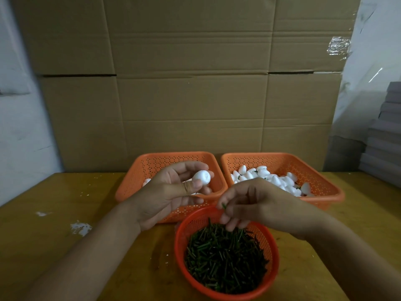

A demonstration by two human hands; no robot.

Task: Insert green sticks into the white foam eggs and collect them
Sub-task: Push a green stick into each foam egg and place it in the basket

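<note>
My left hand (173, 190) holds a white foam egg (202, 177) between thumb and fingertips, raised over the left orange basket (138, 170). My right hand (253, 205) pinches a short green stick (224, 206) just above the round red basket (180, 242), which is full of green sticks (225, 259). The egg and the stick are apart, a hand's width between them. The right orange basket (325, 181) holds a pile of foam eggs (269, 177), some with green sticks showing.
A wall of cardboard boxes (191, 83) stands right behind the baskets. The wooden table (65, 246) has white foam crumbs (80, 228) on its left part. Grey stacked boards (384, 135) rise at the far right edge.
</note>
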